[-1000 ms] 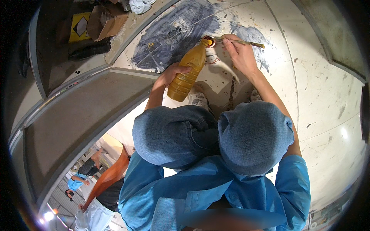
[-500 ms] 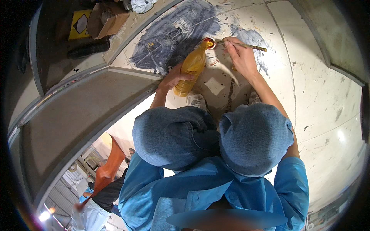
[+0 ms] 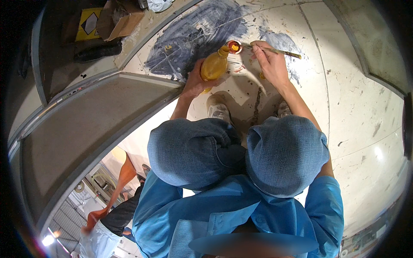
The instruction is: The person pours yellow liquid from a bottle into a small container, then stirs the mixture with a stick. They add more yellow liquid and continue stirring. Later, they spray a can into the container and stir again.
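Note:
My left hand [image 3: 198,81] is wrapped round a plastic bottle [image 3: 214,66] of yellow-brown liquid, its uncapped neck turned up beside a small round cup [image 3: 235,47]. Red and yellow paint shows inside the cup, which sits on the floor. In my right hand [image 3: 271,60] is a thin paintbrush [image 3: 282,52], pinched near its middle. The brush's handle points right and its other end lies at the cup's right rim. A small yellow cap-like thing [image 3: 261,75] lies by my right wrist.
Dark grey paint smears [image 3: 189,41] cover the floor beyond my hands. A grey metal-framed panel [image 3: 77,124] runs along my left. Behind it lie an open cardboard box [image 3: 122,21] and a dark brush-like object [image 3: 98,51]. Another person's dark-trousered leg [image 3: 124,215] shows at lower left.
The bottle has come away from the cup and tipped back toward upright, so the cup's inside shows more. My right hand and the brush have shifted only slightly.

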Demonstrator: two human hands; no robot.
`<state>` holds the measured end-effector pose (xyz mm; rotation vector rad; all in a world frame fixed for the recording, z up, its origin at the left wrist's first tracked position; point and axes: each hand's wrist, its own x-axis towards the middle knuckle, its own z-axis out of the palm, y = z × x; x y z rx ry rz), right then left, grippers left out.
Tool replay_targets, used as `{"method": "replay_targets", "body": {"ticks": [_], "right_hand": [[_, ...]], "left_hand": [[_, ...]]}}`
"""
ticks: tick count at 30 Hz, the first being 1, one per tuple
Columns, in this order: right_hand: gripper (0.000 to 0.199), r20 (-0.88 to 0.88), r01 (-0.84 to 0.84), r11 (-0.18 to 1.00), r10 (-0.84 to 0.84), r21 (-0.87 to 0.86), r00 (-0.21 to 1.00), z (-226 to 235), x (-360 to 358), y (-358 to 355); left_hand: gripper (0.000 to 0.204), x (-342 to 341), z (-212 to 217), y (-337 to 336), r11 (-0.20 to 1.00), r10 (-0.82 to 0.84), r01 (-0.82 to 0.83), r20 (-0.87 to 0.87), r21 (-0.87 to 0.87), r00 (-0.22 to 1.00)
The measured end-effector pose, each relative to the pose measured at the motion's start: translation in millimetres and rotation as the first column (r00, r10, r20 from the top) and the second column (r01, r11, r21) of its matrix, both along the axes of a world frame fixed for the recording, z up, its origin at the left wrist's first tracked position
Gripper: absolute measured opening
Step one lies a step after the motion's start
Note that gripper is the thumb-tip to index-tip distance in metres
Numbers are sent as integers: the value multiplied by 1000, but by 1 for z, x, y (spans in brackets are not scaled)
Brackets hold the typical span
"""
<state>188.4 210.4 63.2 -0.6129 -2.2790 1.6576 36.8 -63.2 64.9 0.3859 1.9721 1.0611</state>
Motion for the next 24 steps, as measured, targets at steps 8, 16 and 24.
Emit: {"method": "replay_targets", "body": {"ticks": [8,16,24], "right_hand": [[36,-21,12,1000,-13,-17,1000,-2,0,-1],[35,-9,21,1000,-21,-17,1000,1,-1,-1],[33,31,14,996,-11,-92,999,0,0,0]], "left_hand": [[96,-1,3,4,999,31,-26,-123,44,992],[96,-6,12,10,998,-41,55,-305,35,952],[91,-12,7,16,982,90,-39,-278,185,956]]}}
